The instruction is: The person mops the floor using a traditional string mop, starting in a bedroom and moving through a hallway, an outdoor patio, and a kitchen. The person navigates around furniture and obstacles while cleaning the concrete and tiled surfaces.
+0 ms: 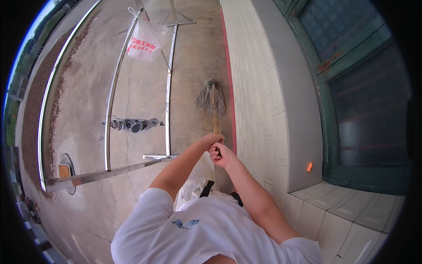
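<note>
The concrete floor (145, 101) fills most of the view, bounded on the right by a white tiled wall (259, 101) and on the left by a bed of brown gravel (33, 110). Above the tiles sits a dark green framed window (351, 88), with a small orange object (309, 166) at its lower left corner, by the tiled ledge.

A metal drying rack (112, 92) with 2 long rails stands across the floor; a white plastic bag with red print (144, 42) hangs from its far end, and some grey clothes pegs or clips (132, 124) hang from a cross line between the rails, kept off the ground.

The mop (212, 99) lies along the floor's right edge, just beside the wall, its stringy head spread on the concrete and its wooden handle running back to the person. The left hand (210, 140) and right hand (222, 154) are both wrapped closed around the handle's near end, stacked 1 behind the other, a grip that lets both arms steer the long shaft.
</note>
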`<state>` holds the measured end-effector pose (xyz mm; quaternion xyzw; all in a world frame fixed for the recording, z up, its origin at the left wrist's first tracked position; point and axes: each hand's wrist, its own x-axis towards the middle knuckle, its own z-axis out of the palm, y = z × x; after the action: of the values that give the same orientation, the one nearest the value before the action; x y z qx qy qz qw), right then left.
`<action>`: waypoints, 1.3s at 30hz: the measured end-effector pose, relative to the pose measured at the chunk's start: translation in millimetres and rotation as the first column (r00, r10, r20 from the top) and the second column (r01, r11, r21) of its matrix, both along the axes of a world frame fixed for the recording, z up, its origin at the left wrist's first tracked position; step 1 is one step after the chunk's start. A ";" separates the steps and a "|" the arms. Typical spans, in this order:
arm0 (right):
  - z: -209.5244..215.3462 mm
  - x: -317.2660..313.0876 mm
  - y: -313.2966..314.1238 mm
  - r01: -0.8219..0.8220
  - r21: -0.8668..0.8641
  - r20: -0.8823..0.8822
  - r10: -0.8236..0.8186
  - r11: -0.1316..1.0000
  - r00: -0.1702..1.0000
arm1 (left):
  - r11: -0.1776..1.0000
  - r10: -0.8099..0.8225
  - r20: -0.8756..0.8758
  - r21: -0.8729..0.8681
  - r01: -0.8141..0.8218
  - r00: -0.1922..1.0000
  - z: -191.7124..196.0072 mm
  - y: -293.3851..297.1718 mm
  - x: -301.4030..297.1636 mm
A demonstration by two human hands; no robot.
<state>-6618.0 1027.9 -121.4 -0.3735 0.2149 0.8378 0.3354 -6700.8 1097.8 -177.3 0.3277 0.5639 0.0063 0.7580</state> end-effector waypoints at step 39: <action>-1.6 164.1 1090.4 -0.014 0.084 0.232 -0.005 0.996 0.973 | 0.991 0.135 0.080 -0.026 -0.134 0.988 -21.3 1089.2 171.3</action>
<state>-6453.9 2118.3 -123.0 -0.4549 0.1376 0.7974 0.3719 -6529.5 2187.0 -198.6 0.2807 0.5534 0.0651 0.7815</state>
